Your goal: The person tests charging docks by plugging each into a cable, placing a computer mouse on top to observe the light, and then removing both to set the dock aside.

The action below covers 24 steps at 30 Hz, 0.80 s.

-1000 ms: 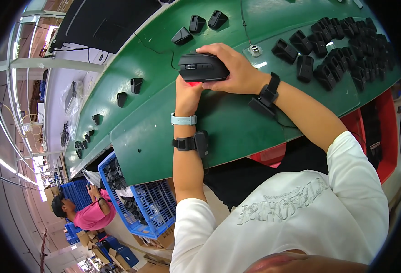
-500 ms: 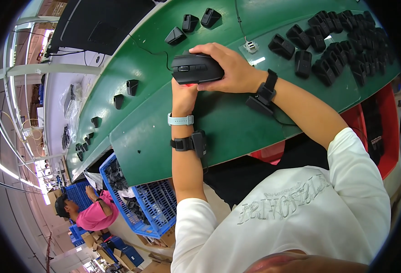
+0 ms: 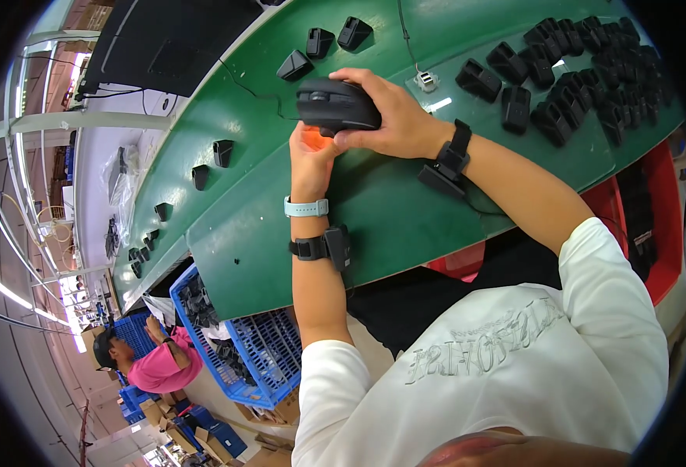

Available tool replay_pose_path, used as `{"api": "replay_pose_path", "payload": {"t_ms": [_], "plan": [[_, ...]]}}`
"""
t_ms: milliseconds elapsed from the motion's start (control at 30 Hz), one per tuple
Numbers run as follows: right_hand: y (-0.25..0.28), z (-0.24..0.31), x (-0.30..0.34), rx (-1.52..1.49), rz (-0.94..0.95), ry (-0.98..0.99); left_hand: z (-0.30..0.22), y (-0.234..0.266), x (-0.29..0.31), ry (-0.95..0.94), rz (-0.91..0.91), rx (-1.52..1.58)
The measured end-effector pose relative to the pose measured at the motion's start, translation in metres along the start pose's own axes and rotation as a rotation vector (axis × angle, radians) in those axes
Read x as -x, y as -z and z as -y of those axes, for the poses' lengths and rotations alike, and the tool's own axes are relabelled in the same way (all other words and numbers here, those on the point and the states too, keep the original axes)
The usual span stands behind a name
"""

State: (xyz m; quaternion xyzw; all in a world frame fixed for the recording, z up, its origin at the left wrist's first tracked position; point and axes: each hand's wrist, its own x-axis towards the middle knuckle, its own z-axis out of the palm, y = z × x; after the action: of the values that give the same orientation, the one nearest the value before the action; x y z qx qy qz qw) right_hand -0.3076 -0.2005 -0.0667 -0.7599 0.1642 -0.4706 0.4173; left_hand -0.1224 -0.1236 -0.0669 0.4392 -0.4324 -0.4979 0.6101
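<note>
Right hand (image 3: 393,117) covers a black plastic computer mouse (image 3: 337,105) from above, its grip closed over the shell's top and near edge; left hand (image 3: 310,152) sits directly beneath, fingers curled up against the mouse's underside, which glows orange; the mouse is held just above the green table (image 3: 390,210); a heap of black moulded plastic parts (image 3: 584,86) lies right of the grip; three more black wedge-shaped parts (image 3: 320,43) lie just beyond it.

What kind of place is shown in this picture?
Most likely a factory assembly line. A long green workbench carries a heap of identical black plastic parts, blue crates of parts stand below, and both hands hold a black computer mouse.
</note>
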Motion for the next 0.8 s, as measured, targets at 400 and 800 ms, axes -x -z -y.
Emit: {"api": "replay_pose_path", "payload": {"t_ms": [400,800], "plan": [[0.010,-0.008,0.007,0.260,0.651,0.169,-0.003,0.032,-0.011,-0.133,-0.386,-0.041],[0.007,-0.025,-0.005,0.326,0.030,0.174,-0.004,0.021,-0.004,-0.069,-0.075,-0.467]]}}
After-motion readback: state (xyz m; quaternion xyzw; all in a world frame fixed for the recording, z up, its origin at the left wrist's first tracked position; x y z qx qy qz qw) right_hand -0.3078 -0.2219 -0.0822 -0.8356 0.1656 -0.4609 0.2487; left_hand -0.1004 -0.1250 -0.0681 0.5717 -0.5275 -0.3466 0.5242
